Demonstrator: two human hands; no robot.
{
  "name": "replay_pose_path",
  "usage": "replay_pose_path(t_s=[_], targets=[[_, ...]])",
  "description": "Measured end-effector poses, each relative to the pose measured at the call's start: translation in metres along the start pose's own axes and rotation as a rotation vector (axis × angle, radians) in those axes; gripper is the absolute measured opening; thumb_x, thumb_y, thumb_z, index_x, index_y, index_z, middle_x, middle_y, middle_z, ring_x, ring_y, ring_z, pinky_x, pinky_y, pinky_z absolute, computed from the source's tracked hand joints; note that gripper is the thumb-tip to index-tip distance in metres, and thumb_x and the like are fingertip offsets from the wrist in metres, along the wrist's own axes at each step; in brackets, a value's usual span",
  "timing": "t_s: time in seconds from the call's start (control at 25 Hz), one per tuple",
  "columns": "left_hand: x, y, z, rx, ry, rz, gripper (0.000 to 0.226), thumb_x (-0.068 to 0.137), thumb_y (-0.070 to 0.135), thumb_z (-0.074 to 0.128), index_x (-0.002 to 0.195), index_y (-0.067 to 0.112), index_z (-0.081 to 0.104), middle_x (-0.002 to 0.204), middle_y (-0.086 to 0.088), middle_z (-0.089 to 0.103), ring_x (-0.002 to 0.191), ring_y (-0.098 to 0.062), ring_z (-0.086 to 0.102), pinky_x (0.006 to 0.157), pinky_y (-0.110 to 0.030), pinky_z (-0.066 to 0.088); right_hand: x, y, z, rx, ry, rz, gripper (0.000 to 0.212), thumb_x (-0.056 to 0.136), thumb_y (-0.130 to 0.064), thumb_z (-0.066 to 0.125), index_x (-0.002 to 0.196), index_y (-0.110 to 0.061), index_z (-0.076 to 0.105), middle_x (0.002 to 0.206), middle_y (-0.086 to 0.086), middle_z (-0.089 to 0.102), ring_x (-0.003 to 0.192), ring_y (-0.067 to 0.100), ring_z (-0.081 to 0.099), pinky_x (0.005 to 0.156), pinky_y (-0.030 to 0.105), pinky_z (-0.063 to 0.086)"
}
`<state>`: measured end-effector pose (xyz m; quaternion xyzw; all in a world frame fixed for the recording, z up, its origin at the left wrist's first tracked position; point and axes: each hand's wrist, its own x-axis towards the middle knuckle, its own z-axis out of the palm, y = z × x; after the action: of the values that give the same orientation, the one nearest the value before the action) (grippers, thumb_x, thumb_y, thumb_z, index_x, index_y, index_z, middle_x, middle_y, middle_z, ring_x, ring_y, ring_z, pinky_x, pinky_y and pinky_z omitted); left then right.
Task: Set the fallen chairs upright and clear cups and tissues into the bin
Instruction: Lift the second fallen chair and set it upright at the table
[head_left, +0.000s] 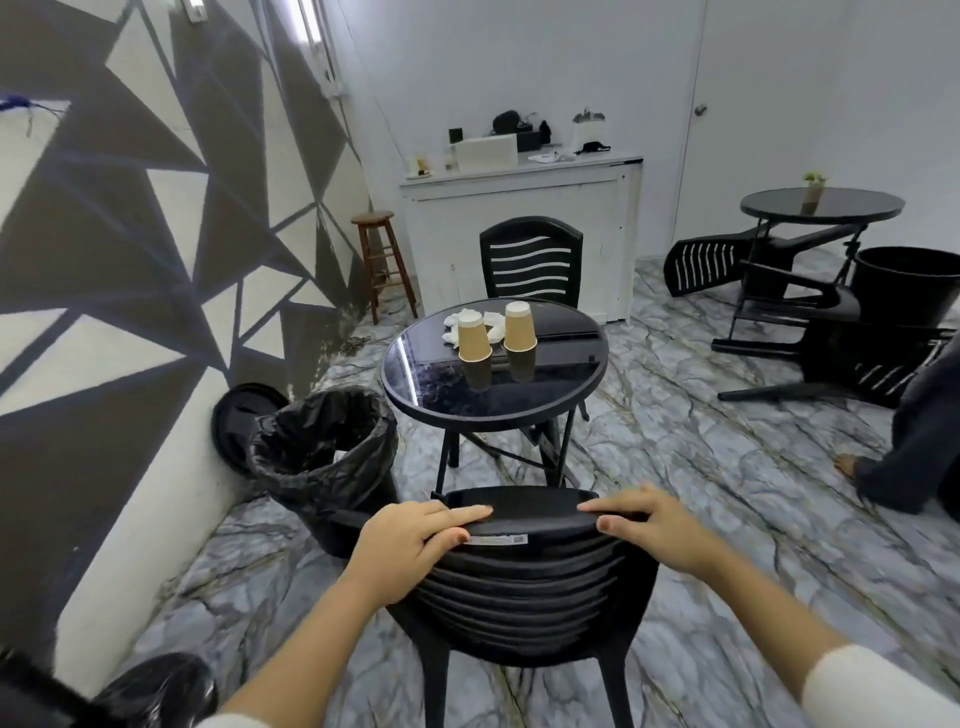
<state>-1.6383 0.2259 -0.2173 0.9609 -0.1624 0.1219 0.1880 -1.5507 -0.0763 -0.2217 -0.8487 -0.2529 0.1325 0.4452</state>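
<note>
- Step in hand — near chair (524, 582), bottom centre of the frame: both hands lie on its top rail. Left hand (410, 540) has fingers flat across the rail and thumb tucked under it, so clamped on the rail; right hand (649, 525) is draped over the other end with its thumb pressed to the rail's face, also gripping. The chair appears upright, backrest towards the camera. Judgement: keep both grips level, settle all legs flat on the floor, and slide it squarely towards the near table (493, 410) without nudging the bin just left of it.
- Chairs, four: the near chair in hand; one upright chair (530, 260) behind the near table, centre of the frame; two fallen chairs at right — one (706, 265) on its side under the far table, one (857, 364) overturned lower down.
- Tables, two: the near table, centre; the far table (821, 205), upper right, carrying a small plant.
- Bins, two at least: a lined bin (322, 457), left of centre, open, its lid leaning on the wall; a dark tub (909, 286) at the right edge.
- Cups, two: paper cups (474, 338) (519, 327), both upside down on the near table.
- Tissues (467, 319): a crumpled white heap behind the cups — count cannot be told.
- Remaining, by judgement: two chairs, both cups, the tissues.
</note>
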Motion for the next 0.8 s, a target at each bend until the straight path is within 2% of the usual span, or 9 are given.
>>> replay_pose_path(t_s=[0.04,0.08,0.2,0.28,0.36,0.56,0.64,0.72,0.8], targets=[[0.006,0.008,0.003,-0.032,0.016,-0.05,0.033,0.091,0.061,0.019,0.118,0.07,0.035,0.076,0.021,0.055,0.076,-0.006,0.057,0.064,-0.027,0.045,0.009,0.001,-0.012,-0.001,-0.036,0.004,0.018,0.08,-0.041,0.065,0.088,-0.057,0.066,0.092,0.011,0.072,0.088,0.014,0.061,0.077,0.022,0.041],[0.008,0.015,0.007,-0.06,0.037,-0.091,0.031,0.09,0.059,0.023,0.116,0.07,0.037,0.077,0.024,0.057,0.077,-0.005,0.058,0.066,-0.028,0.046,0.016,0.0,-0.023,-0.001,-0.097,0.012,0.017,0.081,-0.04,0.065,0.09,-0.054,0.067,0.096,0.011,0.072,0.092,0.019,0.063,0.078,0.019,0.043],[0.007,0.017,0.006,-0.175,-0.033,-0.177,0.026,0.082,0.061,0.036,0.104,0.071,0.047,0.093,0.024,0.068,0.089,0.0,0.06,0.079,-0.03,0.049,0.011,0.0,-0.033,0.004,-0.283,0.084,0.026,0.087,-0.022,0.062,0.098,-0.045,0.065,0.109,-0.014,0.066,0.103,-0.008,0.059,0.081,0.001,0.043],[0.003,0.016,0.002,-0.317,-0.193,-0.269,0.025,0.072,0.068,0.047,0.095,0.069,0.055,0.104,0.032,0.066,0.1,0.005,0.059,0.096,-0.031,0.045,-0.002,0.01,-0.027,-0.016,-0.351,0.113,0.028,0.088,-0.023,0.062,0.101,-0.048,0.064,0.111,-0.024,0.062,0.101,-0.019,0.055,0.083,0.0,0.041],[0.004,0.014,-0.001,-0.401,-0.332,-0.311,0.028,0.066,0.07,0.054,0.093,0.065,0.06,0.106,0.042,0.06,0.109,0.008,0.055,0.108,-0.031,0.037,-0.011,0.018,-0.019,-0.003,-0.346,0.133,0.029,0.087,-0.028,0.061,0.102,-0.053,0.063,0.116,-0.025,0.061,0.106,-0.016,0.054,0.089,0.007,0.042],[0.012,0.017,-0.007,-0.533,-0.433,-0.379,0.028,0.067,0.057,0.071,0.095,0.053,0.067,0.11,0.023,0.068,0.108,-0.002,0.059,0.109,-0.039,0.038,-0.011,0.014,-0.019,0.052,-0.339,0.179,0.025,0.085,-0.03,0.063,0.1,-0.05,0.065,0.116,-0.023,0.06,0.101,-0.019,0.054,0.083,0.001,0.042],[0.009,0.02,-0.005,-0.48,-0.402,-0.413,0.038,0.058,0.07,0.066,0.093,0.055,0.067,0.105,0.026,0.068,0.105,-0.005,0.061,0.107,-0.038,0.039,-0.011,0.016,-0.02,0.057,-0.35,0.199,0.024,0.076,-0.045,0.068,0.1,-0.05,0.067,0.119,-0.02,0.061,0.11,-0.01,0.054,0.092,0.009,0.042],[0.004,0.024,-0.004,-0.444,-0.367,-0.428,0.041,0.056,0.074,0.061,0.093,0.058,0.065,0.105,0.027,0.068,0.105,-0.001,0.059,0.108,-0.034,0.037,-0.007,0.017,-0.025,0.033,-0.401,0.206,0.049,0.058,-0.068,0.071,0.104,-0.049,0.067,0.123,-0.018,0.061,0.118,-0.002,0.053,0.104,0.021,0.038],[0.004,0.028,-0.009,-0.431,-0.374,-0.437,0.035,0.063,0.07,0.062,0.096,0.06,0.063,0.11,0.027,0.066,0.108,0.004,0.056,0.112,-0.034,0.031,0.0,0.012,-0.03,-0.011,-0.473,0.23,0.067,0.048,-0.074,0.072,0.108,-0.045,0.066,0.125,-0.016,0.061,0.118,0.0,0.054,0.107,0.025,0.038]])
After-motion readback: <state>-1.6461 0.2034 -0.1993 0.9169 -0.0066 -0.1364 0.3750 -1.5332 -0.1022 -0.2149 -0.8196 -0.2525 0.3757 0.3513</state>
